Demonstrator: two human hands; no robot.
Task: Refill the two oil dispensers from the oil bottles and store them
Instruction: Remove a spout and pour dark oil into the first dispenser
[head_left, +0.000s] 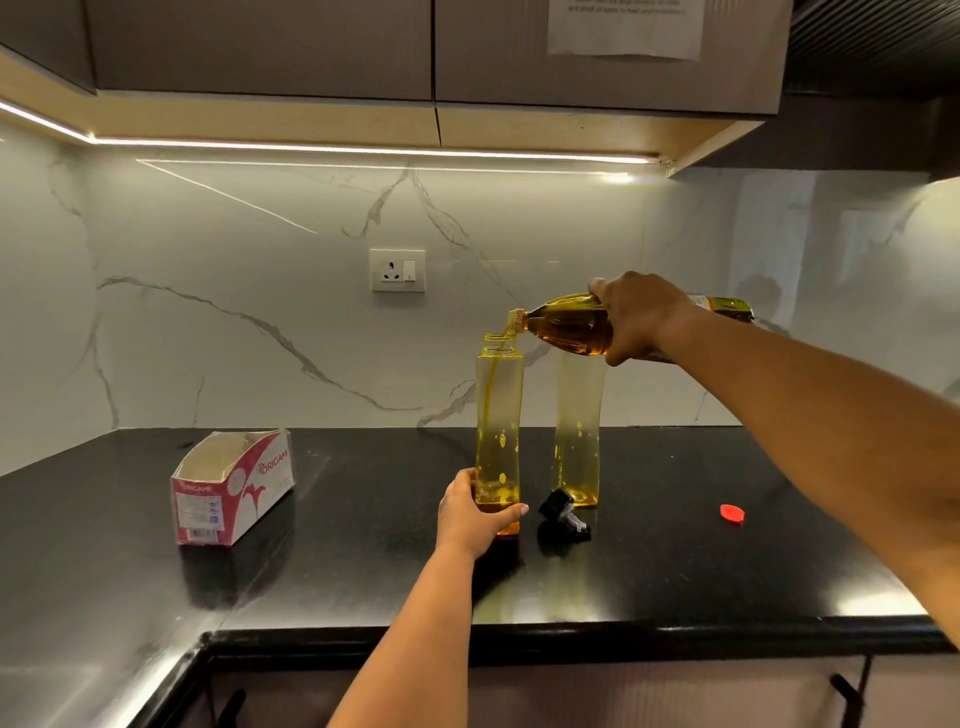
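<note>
the job looks early on: oil is only just going into the first dispenser (498, 431), which stands upright on the black bench (675, 571) with a shallow amber layer at its foot and a thin stream running down inside. the second dispenser (577, 431), just behind and to the right, holds only a little oil at the bottom and waits its turn. both are uncapped; filling, capping and storing are all left, as far as i can judge.

nearest me, the left hand (475, 512) grips the base of the first dispenser, fingers and thumb curled round it to steady it. a black spout cap (563, 512) lies on its side just right of that, touching or nearly touching the second dispenser's foot. a small red cap (732, 512) lies well off to the right, and a pink tissue box (234, 486) sits apart on the left.

higher and further back, the right hand (636, 317) is wrapped round the oil bottle (571, 325), held nearly level, its mouth just over the first dispenser's open neck. the bottle looks about half full. i see only one oil bottle.
</note>
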